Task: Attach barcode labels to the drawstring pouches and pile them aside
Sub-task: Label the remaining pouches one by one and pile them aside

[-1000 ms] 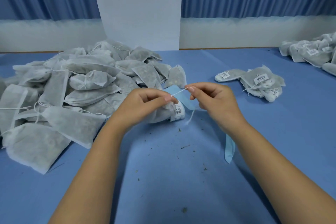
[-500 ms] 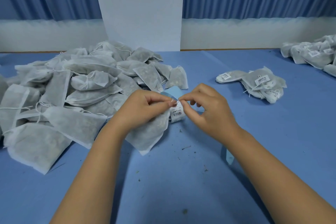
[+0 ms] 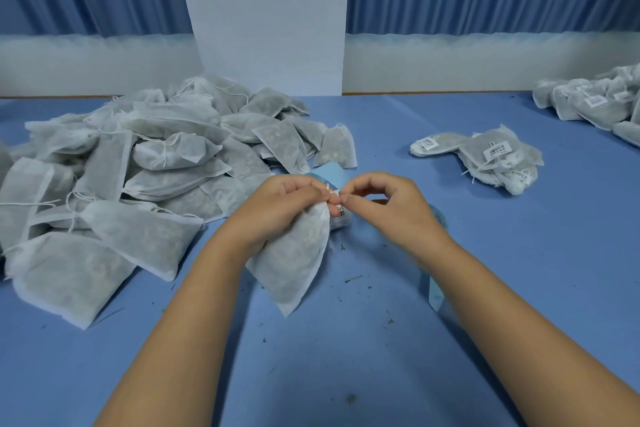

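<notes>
in curled left hand (image 3: 281,207), one pouch (image 3: 294,267)

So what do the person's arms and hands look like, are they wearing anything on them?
Both forearms are bare, with no sleeve in view. The left hand and right hand wear no gloves, and neither wrist shows a watch or bracelet. The nails look short. A ring would be too small to tell.
</notes>
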A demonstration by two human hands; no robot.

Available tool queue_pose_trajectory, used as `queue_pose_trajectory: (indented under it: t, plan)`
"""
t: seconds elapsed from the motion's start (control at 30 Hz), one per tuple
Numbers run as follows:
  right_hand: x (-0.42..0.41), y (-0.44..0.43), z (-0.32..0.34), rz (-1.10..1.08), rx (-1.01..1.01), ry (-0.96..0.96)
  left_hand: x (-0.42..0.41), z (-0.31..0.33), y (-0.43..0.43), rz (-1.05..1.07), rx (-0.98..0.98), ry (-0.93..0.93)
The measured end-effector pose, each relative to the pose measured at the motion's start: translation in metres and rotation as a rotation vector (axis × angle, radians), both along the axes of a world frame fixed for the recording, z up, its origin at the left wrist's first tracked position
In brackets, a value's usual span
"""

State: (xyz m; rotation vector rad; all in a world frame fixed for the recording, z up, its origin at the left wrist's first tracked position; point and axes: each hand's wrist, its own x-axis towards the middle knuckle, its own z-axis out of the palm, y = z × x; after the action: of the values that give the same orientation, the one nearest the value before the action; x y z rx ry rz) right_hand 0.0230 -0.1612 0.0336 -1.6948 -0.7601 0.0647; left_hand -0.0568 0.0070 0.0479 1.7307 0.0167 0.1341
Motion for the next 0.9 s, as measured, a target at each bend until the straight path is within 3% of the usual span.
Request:
queue_pose_trajectory:
  t: [0.17,0.33,0.63,0.8,0.9]
  plan:
    - [0.0,0.0,-0.003,0.159,0.02,0.171,0.0,0.001,0.002,0.018,-0.044,-0.005]
    - [0.001,0.002,-0.007,0.214,-0.005,0.199,-0.002,0.002,0.002,0.004,-0.027,0.032]
    - [0.001,0.004,-0.003,0.019,-0.123,-0.21,0.003,-0.001,-0.012,0.148,0.183,-0.184]
    - [0.006,-0.001,-0.005,-0.046,-0.21,-0.446,0.004,0.001,-0.013,0.184,0.179,-0.137]
    - [0.004,-0.001,-0.007,0.015,-0.227,-0.451,0.004,0.001,-0.009,0.187,0.104,-0.049]
